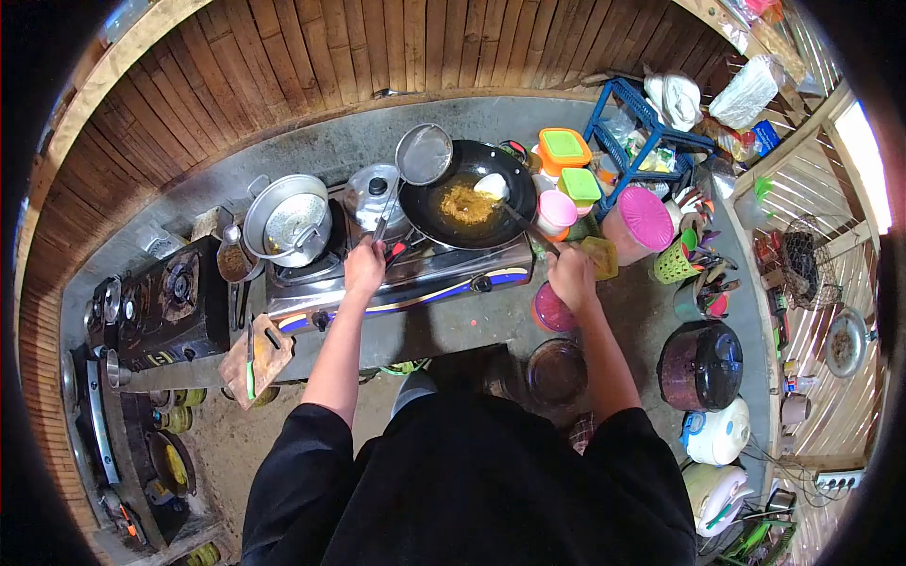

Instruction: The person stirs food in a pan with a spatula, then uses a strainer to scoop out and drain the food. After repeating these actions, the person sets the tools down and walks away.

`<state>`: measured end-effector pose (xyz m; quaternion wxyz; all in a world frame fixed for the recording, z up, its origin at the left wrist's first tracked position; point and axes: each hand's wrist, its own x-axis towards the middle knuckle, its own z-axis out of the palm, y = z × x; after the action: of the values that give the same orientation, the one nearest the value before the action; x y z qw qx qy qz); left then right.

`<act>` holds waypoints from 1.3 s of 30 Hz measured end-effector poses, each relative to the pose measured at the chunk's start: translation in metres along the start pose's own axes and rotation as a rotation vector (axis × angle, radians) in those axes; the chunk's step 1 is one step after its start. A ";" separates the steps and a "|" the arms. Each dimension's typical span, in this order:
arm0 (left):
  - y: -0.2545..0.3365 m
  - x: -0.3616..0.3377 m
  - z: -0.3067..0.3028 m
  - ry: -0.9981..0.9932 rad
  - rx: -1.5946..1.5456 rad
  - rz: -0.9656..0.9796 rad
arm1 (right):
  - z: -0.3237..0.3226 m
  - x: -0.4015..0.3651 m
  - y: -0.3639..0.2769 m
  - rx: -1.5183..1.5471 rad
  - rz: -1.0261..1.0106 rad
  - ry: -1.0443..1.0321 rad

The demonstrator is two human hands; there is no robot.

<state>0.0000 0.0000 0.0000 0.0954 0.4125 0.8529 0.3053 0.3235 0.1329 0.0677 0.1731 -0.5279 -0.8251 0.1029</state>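
My left hand [364,271] is closed round the handle of a round mesh strainer [425,154], which is held up at the wok's left rim. In my right hand [572,277] is the long handle of a spatula [491,186], its pale, shiny head inside the wok. The black wok [456,170] sits on the right side of a gas stove [406,292]. Golden-brown fried bits [467,204] lie in oil at its bottom. A small red piece [396,252] shows beside my left hand.
Left of the wok are a pot lid [374,196] and an aluminium pot [291,217]. A knife [250,363] lies on a cutting board [269,354] near the counter edge. Colourful containers [578,186] and a blue rack [618,141] stand right of the wok.
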 end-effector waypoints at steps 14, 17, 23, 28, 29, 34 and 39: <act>0.010 -0.003 -0.008 -0.030 0.022 -0.047 | 0.003 0.002 -0.003 0.076 -0.107 0.144; 0.014 -0.005 -0.009 -0.031 0.002 -0.056 | 0.010 0.009 0.002 -0.014 -0.059 0.137; 0.013 -0.003 -0.007 -0.031 0.040 -0.045 | 0.027 0.012 0.000 0.043 -0.105 -0.023; 0.013 -0.004 -0.005 0.000 0.032 -0.033 | 0.028 0.007 -0.003 0.208 -0.091 -0.072; 0.013 -0.003 -0.004 0.008 0.035 -0.036 | 0.027 0.007 -0.001 0.235 -0.122 -0.048; 0.012 -0.004 -0.005 0.008 0.032 -0.033 | 0.016 0.010 0.004 0.270 -0.145 0.065; 0.013 -0.003 -0.004 0.008 0.050 -0.033 | -0.009 0.011 0.004 0.048 -0.175 0.166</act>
<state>0.0089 0.0018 0.0112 0.0867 0.3993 0.8675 0.2838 0.3259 0.1445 0.0765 0.2617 -0.4562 -0.8482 0.0630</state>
